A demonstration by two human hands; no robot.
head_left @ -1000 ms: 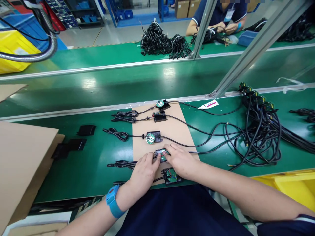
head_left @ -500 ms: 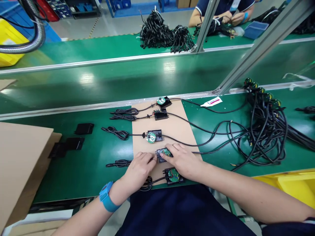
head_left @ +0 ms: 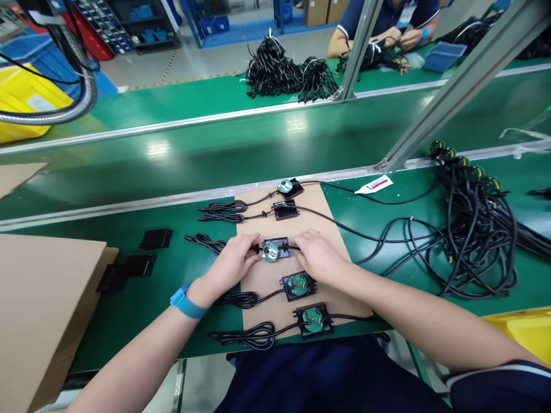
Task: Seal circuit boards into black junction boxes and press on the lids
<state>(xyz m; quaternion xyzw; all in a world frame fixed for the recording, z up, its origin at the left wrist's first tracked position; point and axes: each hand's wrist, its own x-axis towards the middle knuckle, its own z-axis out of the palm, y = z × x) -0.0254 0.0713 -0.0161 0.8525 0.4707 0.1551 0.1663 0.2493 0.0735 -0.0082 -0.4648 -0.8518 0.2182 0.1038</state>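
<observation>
Around the middle black plastic box (head_left: 282, 245) my two hands are closed, one on each side. My left hand (head_left: 232, 261) pinches the black cable at the box's left end, by its grommet (head_left: 257, 248). Fingers of my right hand (head_left: 317, 256) close on the cable (head_left: 295, 248) leaving the right end; its fingertips are partly hidden. A round green circuit board (head_left: 271, 251) lies tilted over the box's left part. Nearer me, two more boxes hold round boards, a nearer board (head_left: 313, 319) and another board (head_left: 298, 284). Two further open boxes sit beyond, including a far box (head_left: 286, 210).
A cardboard sheet (head_left: 267, 298) lies under the boxes. Black covers (head_left: 155, 238) and a large carton (head_left: 43, 287) stand left. A cable heap (head_left: 469, 229) and a white tube (head_left: 373, 184) lie right. A metal post (head_left: 456, 74) slants above; a co-worker (head_left: 387, 34) sits opposite.
Both hands have moved away from me, from the second-nearest box to the middle one, and now grip its cable ends. The second-nearest box is left with its board inside. The view has shifted slightly.
</observation>
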